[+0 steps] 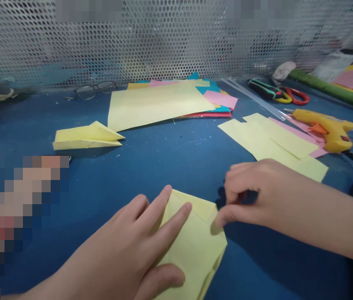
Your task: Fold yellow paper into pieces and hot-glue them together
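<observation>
A folded sheet of yellow paper [192,241] lies on the blue table in front of me, its top corner turned over. My left hand [151,237] rests on its left part, fingers spread and pressing it down. At the paper's right edge is my right hand [245,196], its thumb touching the edge and its other fingers curled above the table. Whether the right fingers pinch the paper cannot be made out. To the upper left sits a folded yellow paper piece [85,137] with pointed ends.
Colored sheets [160,104] are stacked at the back. Yellow paper scraps [276,141] lie at the right beside a yellow glue gun [326,127] with a black cord. Scissors [295,96], glue sticks [254,98] and eyeglasses [95,89] lie near the perforated metal panel [164,46].
</observation>
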{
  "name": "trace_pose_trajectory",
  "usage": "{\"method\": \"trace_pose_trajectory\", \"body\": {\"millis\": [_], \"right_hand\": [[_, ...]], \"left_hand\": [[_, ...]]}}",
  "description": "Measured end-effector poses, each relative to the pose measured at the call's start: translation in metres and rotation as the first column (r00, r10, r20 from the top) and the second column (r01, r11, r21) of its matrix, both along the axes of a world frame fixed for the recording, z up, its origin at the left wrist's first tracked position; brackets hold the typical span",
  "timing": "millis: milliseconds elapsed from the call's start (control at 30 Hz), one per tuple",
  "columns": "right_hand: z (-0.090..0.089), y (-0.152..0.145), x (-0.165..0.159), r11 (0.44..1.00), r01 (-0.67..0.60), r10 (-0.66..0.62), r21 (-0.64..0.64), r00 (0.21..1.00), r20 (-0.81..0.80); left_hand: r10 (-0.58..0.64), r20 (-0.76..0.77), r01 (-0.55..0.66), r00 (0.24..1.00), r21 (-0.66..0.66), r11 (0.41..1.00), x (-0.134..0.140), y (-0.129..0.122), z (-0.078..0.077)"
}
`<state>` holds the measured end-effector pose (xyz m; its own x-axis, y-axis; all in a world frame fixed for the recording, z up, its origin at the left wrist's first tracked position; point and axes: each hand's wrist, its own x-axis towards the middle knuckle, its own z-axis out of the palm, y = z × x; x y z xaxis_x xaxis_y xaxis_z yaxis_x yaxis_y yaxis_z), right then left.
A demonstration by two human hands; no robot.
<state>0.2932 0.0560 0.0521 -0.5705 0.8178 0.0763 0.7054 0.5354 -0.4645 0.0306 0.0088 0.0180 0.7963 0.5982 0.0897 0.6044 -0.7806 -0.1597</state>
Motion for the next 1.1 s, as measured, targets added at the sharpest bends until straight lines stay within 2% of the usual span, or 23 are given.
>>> {"method": "trace_pose_trajectory", "body": {"millis": [100, 200, 400, 500, 600, 767, 867, 1100], "right_hand": [[-0.005, 0.001, -0.011, 0.993, 0.073, -0.073, -0.094, 0.997, 0.002], [-0.009, -0.005, -0.019, 0.991, 0.11, -0.113, -0.081, 0.993, -0.032], [-0.01, -0.015, -0.021, 0.98, 0.028, -0.066, -0.198, 0.98, -0.188], [-0.01, -0.015, -0.023, 0.979, 0.044, -0.091, -0.201, 0.968, -0.232], [-0.012, -0.013, -0.023, 0.979, -0.002, -0.057, -0.205, 0.958, -0.279], [-0.016, -0.014, -0.021, 0.989, -0.077, 0.04, -0.13, 0.963, -0.268], [-0.018, -0.015, -0.023, 0.992, -0.105, 0.084, -0.072, 0.964, -0.254], [-0.023, -0.017, -0.025, 0.998, -0.064, 0.062, 0.0, 0.963, -0.264]], "left_hand": [[-0.005, 0.038, 0.006, 0.999, -0.013, 1.0, 0.0, 0.0, 0.001], [-0.014, 0.085, 0.014, 0.996, 0.006, 1.0, -0.001, -0.001, 0.001], [-0.015, 0.063, 0.014, 0.998, 0.011, 1.0, 0.0, 0.0, 0.002], [-0.01, 0.063, 0.009, 0.998, 0.013, 1.0, 0.002, 0.001, 0.003], [0.025, 0.063, -0.024, 0.998, -0.024, 0.999, 0.001, 0.0, 0.001], [-0.013, 0.078, 0.015, 0.997, -0.019, 1.0, -0.001, 0.004, 0.004], [-0.006, 0.055, 0.009, 0.998, -0.066, 0.998, -0.003, 0.007, 0.01], [0.02, 0.057, -0.012, 0.998, -0.143, 0.99, -0.003, 0.007, 0.012]]}}
